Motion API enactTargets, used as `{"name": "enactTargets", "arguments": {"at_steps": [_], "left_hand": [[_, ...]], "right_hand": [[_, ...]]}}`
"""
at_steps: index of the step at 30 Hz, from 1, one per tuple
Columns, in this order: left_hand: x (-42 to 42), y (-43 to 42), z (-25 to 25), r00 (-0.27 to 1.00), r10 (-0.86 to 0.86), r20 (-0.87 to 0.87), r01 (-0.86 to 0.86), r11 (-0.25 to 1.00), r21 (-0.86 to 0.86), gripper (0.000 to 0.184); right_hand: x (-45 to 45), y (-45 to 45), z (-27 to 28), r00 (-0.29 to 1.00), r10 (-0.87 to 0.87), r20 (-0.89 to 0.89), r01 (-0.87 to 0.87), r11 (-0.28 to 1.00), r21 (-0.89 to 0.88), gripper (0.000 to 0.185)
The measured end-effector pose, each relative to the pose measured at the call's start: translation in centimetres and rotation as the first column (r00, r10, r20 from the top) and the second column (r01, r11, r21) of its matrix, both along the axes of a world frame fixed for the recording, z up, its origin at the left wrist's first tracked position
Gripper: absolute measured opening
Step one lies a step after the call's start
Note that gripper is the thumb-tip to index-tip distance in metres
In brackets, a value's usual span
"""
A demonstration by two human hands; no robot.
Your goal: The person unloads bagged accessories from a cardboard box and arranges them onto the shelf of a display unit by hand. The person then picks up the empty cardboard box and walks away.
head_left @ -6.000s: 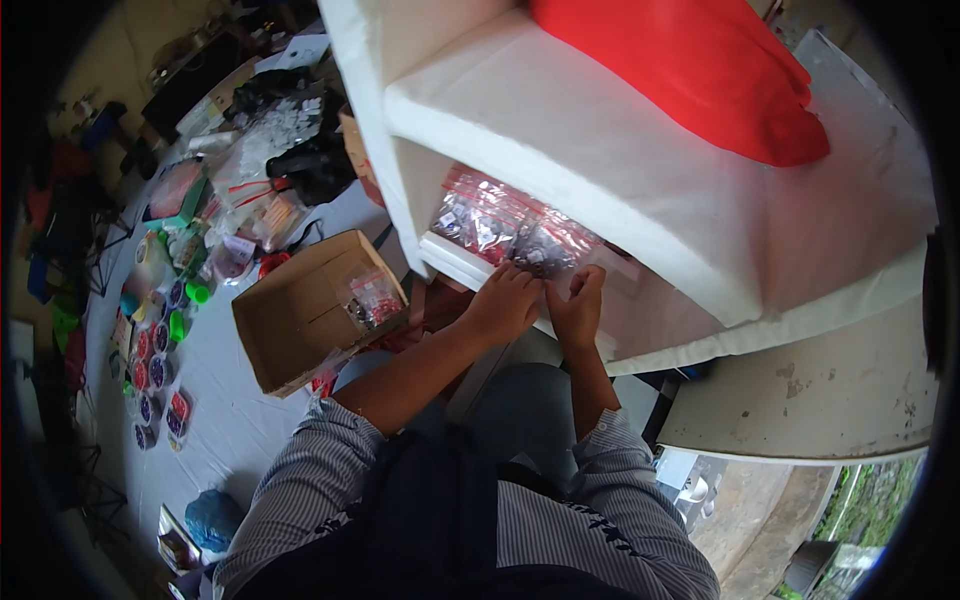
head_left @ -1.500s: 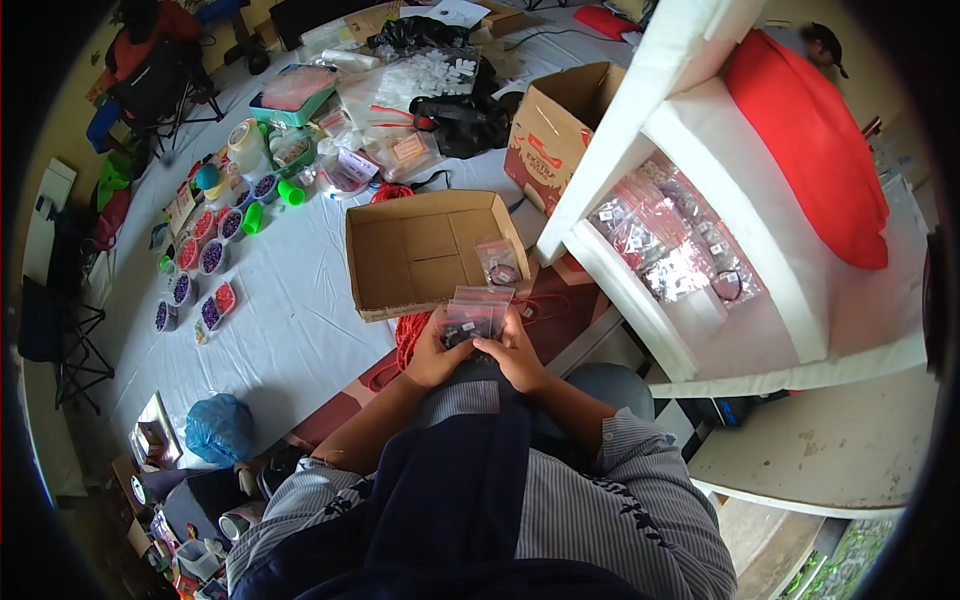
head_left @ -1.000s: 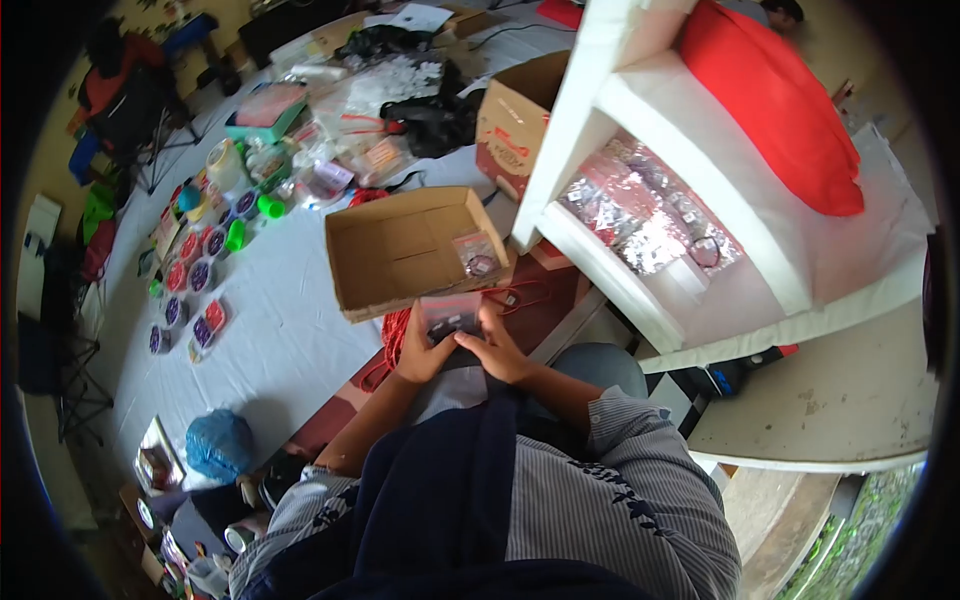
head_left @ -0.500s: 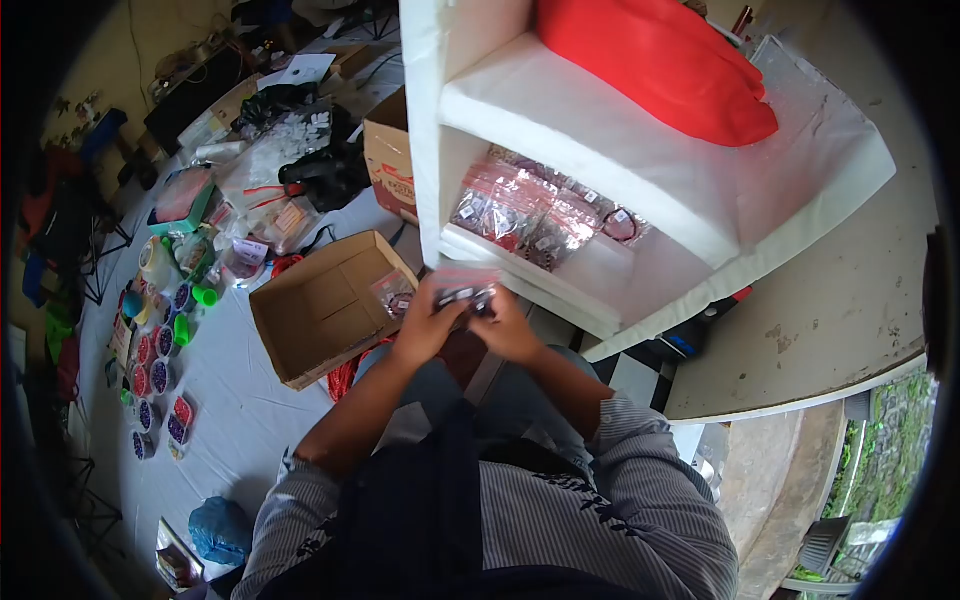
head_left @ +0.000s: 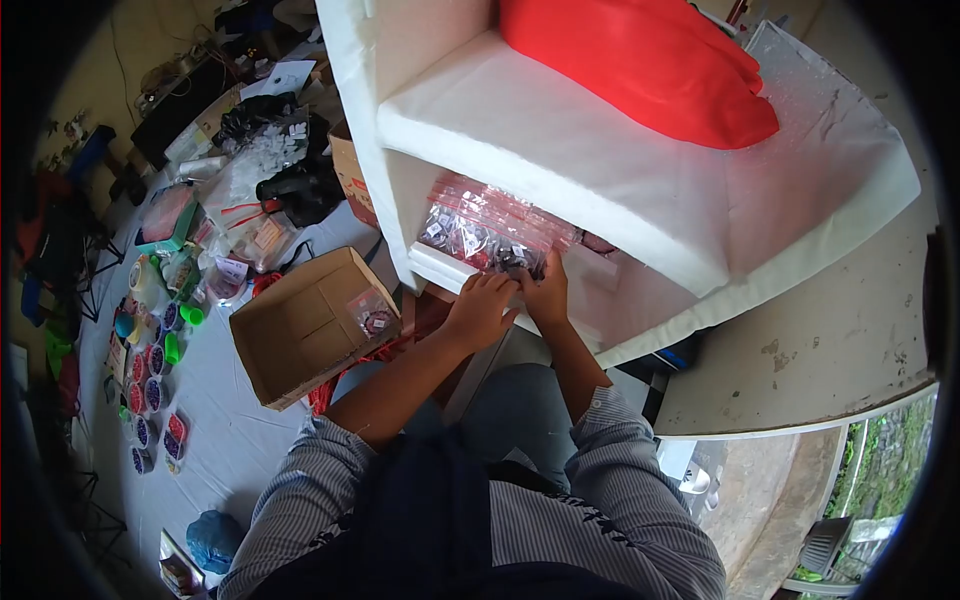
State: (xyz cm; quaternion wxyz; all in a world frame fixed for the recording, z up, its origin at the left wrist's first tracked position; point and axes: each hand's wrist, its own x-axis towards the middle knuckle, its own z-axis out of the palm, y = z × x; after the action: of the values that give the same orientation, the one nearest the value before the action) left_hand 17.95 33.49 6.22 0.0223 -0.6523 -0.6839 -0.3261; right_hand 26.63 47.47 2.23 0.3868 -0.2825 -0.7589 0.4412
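Observation:
Clear zip bags (head_left: 470,225) with red-edged tops lie overlapping in the lower compartment of a white shelf unit (head_left: 560,165). Small labels and dark and reddish beaded pieces show inside them. My right hand (head_left: 545,292) grips a bag of dark beaded pieces (head_left: 518,257) at the front of this group, its fingertips partly hidden. Beside it, my left hand (head_left: 482,310) is at the compartment's front edge, fingers stretched toward the bags and thumb apart. A cardboard box (head_left: 285,335) to the left holds one small bag with a beaded bracelet (head_left: 372,315).
Red cloth (head_left: 640,75) drapes over the upper shelf. On the white sheet (head_left: 235,440) at left are several small tubs of beads (head_left: 155,393), green lids, plastic bags and a blue bag (head_left: 213,540). Another carton (head_left: 352,175) stands behind the shelf's left side.
Both hands have moved up and right from beside the cardboard box to the shelf compartment, bringing the bag of beaded pieces against the others. My left hand has loosened from it.

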Motion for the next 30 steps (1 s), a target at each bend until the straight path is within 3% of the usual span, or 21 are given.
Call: {"name": "enactTargets", "arguments": {"at_steps": [2, 4, 8, 10, 13, 20, 23, 25, 26, 28, 29, 30], "left_hand": [[-0.2, 1.0, -1.0, 1.000, -0.006, -0.025, 0.006, 1.000, -0.004, 0.035], [-0.2, 1.6, -1.5, 0.999, -0.012, -0.048, 0.012, 1.000, -0.006, 0.037], [-0.4, 1.5, -1.6, 0.996, -0.014, -0.086, 0.011, 0.999, -0.033, 0.038], [-0.5, 1.1, -1.0, 0.996, -0.033, -0.086, 0.032, 0.999, -0.016, 0.037], [-0.3, 0.7, -0.5, 0.999, -0.013, -0.041, 0.013, 1.000, 0.001, 0.036], [-0.1, 0.9, -1.0, 0.997, -0.026, -0.078, 0.025, 1.000, -0.016, 0.036], [0.0, 0.7, -0.8, 0.996, -0.018, -0.083, 0.017, 1.000, -0.010, 0.037], [-0.1, 0.8, -0.9, 0.997, -0.011, -0.081, 0.010, 1.000, -0.014, 0.037], [-0.1, 0.9, -1.2, 0.996, 0.002, -0.093, -0.002, 1.000, 0.004, 0.038], [0.1, 1.0, -1.4, 0.995, 0.013, -0.102, -0.011, 1.000, 0.022, 0.038], [0.2, 1.0, -1.5, 0.996, 0.010, -0.092, -0.010, 1.000, 0.002, 0.039], [0.3, 1.0, -1.6, 0.997, 0.008, -0.082, -0.010, 1.000, -0.017, 0.041]], "right_hand": [[0.0, 0.1, 0.1, 0.999, -0.027, 0.018, 0.026, 0.998, 0.055, 0.047], [0.0, 0.0, 0.3, 0.995, -0.080, 0.062, 0.064, 0.973, 0.224, 0.047], [1.4, -1.8, 3.1, 0.990, -0.040, 0.132, 0.019, 0.987, 0.159, 0.047], [2.0, -2.5, 4.3, 0.988, -0.099, 0.116, 0.072, 0.972, 0.222, 0.036], [2.1, -1.7, 2.5, 0.976, -0.089, 0.199, 0.066, 0.991, 0.118, 0.033], [1.6, -0.6, 2.2, 0.961, -0.032, 0.276, -0.006, 0.991, 0.136, 0.032], [3.1, -1.9, 3.0, 0.983, -0.081, 0.167, 0.055, 0.986, 0.157, 0.035], [4.4, -1.8, 2.1, 0.952, -0.285, 0.114, 0.262, 0.948, 0.179, 0.044], [4.5, -1.2, 1.4, 0.951, -0.286, 0.114, 0.263, 0.948, 0.181, 0.044], [4.5, -0.2, 0.7, 0.954, -0.298, 0.031, 0.297, 0.929, -0.221, 0.066], [4.2, 0.3, 0.4, 0.953, -0.301, 0.033, 0.300, 0.928, -0.221, 0.066], [3.4, 0.5, 1.2, 0.957, -0.290, 0.011, 0.263, 0.849, -0.458, 0.075]]}}
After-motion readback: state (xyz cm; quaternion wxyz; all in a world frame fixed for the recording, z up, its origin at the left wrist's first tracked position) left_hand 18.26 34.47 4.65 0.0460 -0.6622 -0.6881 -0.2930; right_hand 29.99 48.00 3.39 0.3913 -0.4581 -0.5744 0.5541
